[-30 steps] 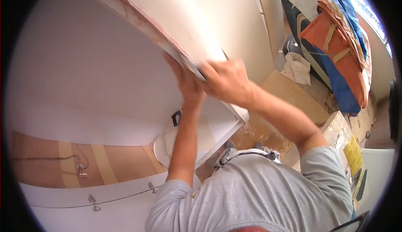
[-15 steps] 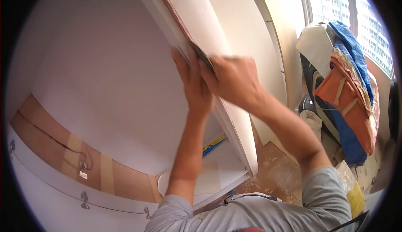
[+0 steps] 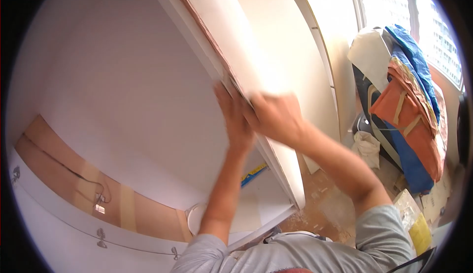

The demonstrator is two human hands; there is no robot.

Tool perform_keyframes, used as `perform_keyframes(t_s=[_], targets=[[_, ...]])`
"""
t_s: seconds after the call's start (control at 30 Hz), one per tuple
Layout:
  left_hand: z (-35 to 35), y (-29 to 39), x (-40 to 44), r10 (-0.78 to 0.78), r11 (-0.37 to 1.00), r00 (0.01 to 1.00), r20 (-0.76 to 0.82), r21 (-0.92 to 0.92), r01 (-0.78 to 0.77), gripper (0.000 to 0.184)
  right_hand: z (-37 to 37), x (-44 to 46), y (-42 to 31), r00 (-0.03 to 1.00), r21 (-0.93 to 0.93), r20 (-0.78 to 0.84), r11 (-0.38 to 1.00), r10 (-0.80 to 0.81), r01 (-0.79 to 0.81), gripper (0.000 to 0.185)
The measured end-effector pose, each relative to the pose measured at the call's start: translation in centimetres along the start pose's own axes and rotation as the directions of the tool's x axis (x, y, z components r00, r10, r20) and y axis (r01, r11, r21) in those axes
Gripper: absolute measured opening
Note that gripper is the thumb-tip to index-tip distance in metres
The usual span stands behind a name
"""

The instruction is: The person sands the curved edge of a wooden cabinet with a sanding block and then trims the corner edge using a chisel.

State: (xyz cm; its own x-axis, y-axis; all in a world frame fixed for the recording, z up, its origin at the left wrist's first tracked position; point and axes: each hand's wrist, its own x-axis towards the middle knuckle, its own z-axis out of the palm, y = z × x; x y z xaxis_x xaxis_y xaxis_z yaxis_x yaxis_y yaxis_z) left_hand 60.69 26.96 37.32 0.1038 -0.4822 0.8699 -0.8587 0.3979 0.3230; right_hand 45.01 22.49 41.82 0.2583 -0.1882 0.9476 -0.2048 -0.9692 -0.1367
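Note:
A long white panel edge with a reddish-brown strip runs from the upper middle down to the lower right. My right hand is closed round a thin dark flat tool lying along that edge. Beside it, my left hand presses against the panel's inner side and the tool, its fingers pointing up and close together. Motion blurs the fingertips of both hands, and what the left fingers grip is hidden.
Orange and blue bundled fabric leans at the right below a window. A white bag sits near it on the dusty floor. A blue-yellow object lies inside the cabinet, and hinges line a door at lower left.
Compared with one second ago, the view has tilted, showing more of the window. In the last half second, both hands and the tool have slid down along the panel edge.

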Motion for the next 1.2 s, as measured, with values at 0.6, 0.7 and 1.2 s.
perform_keyframes(t_s=[0.6, 0.7, 1.2], targets=[[-6.8, 6.6, 19.7, 0.424, 0.905, 0.89, -0.167, 0.033, -0.425, 0.064, -6.5, 19.6, -3.0, 0.995, -0.097, -0.095, 0.995, 0.005, -0.015, 0.041], [-3.2, 2.1, 10.8, 0.351, 0.935, 0.924, -0.148, 0.109, -0.338, 0.071, -3.4, 11.0, -1.9, 0.998, -0.077, 0.021, 0.995, 0.062, -0.061, 0.039], [-6.0, 3.6, 15.0, 0.371, 0.928, 0.927, -0.061, 0.065, -0.367, 0.062, -5.4, 15.4, -3.7, 0.985, -0.139, 0.095, 0.981, 0.147, -0.133, 0.038]])
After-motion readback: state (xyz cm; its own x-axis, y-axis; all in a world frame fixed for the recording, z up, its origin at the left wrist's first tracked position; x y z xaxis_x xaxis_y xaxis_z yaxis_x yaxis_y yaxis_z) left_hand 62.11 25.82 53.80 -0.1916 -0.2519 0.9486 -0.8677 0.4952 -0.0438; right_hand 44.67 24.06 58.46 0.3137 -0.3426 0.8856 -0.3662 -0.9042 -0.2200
